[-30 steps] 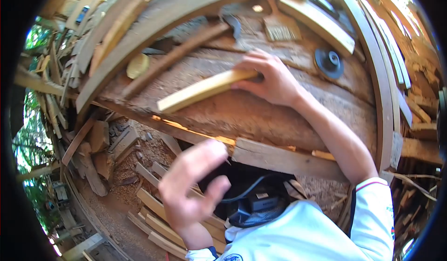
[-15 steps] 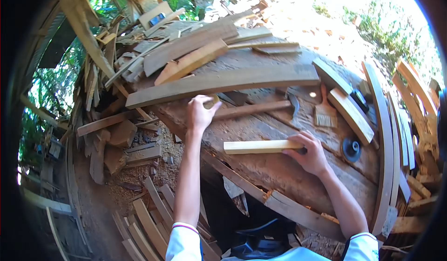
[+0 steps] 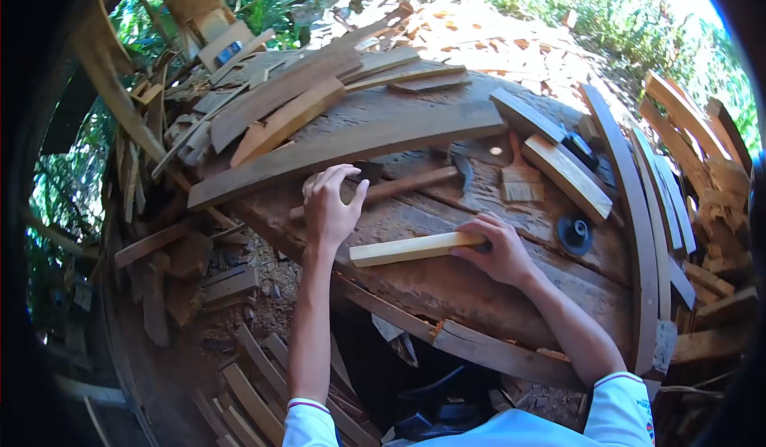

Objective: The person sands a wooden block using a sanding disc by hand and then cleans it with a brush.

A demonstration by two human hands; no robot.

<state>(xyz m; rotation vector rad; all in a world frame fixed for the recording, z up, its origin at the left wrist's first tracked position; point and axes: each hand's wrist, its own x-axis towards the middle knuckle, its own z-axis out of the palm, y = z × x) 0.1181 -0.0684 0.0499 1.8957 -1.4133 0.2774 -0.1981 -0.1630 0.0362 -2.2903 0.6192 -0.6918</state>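
Observation:
My right hand (image 3: 501,251) grips one end of a short, pale wooden strip (image 3: 403,250) between thumb and fingers. The strip extends leftward just above the workbench (image 3: 447,295). My left hand (image 3: 331,207) is raised off the strip's free end, its fingers curved and the thumb apart, with nothing visible between them. Behind that hand lies a wooden-handled tool (image 3: 415,182) with a curved metal head, partly hidden by the fingers. A long wooden plank (image 3: 359,148) lies across the bench just beyond both hands.
A paintbrush (image 3: 523,179), a light wood block (image 3: 568,177) and a dark round disc (image 3: 574,235) lie at the right. Long boards (image 3: 626,231) line the right edge. Stacked planks (image 3: 279,96) fill the far left. Offcuts (image 3: 259,403) and wood shavings (image 3: 275,295) cover the ground.
My left hand has opened; the small yellowish thing at its fingertips is no longer visible. The strip has tilted slightly in my right hand. The whole view has shifted.

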